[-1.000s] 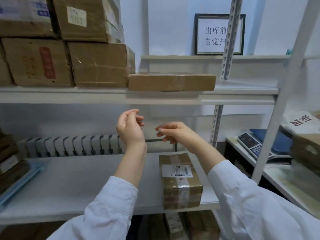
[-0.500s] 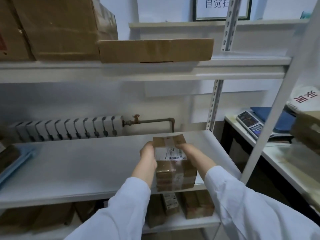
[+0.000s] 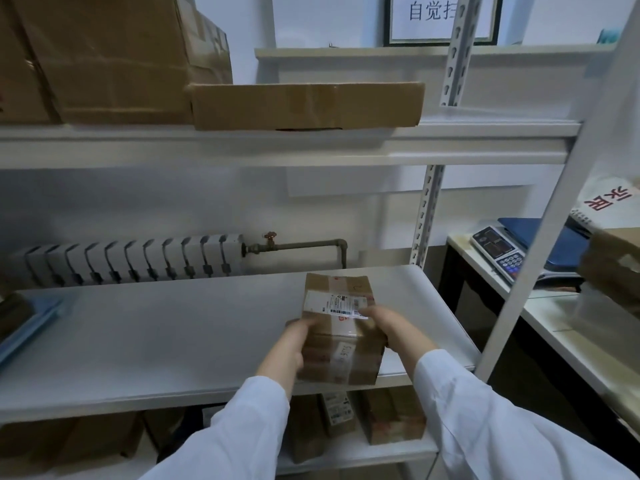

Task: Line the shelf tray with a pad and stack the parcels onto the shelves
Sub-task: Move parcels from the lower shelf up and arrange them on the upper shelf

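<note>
Head view shows the white middle shelf (image 3: 138, 341) bearing a taped parcel (image 3: 341, 327) at its front right edge, long axis running front to back, label up. Left hand (image 3: 287, 351) and right hand (image 3: 398, 332) clasp its two sides.

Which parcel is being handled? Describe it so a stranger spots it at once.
Find the white middle shelf above the radiator level. At its front right edge sits a small taped brown parcel gripped by the left hand and right hand. Only it bears a white barcode label on top.
</note>
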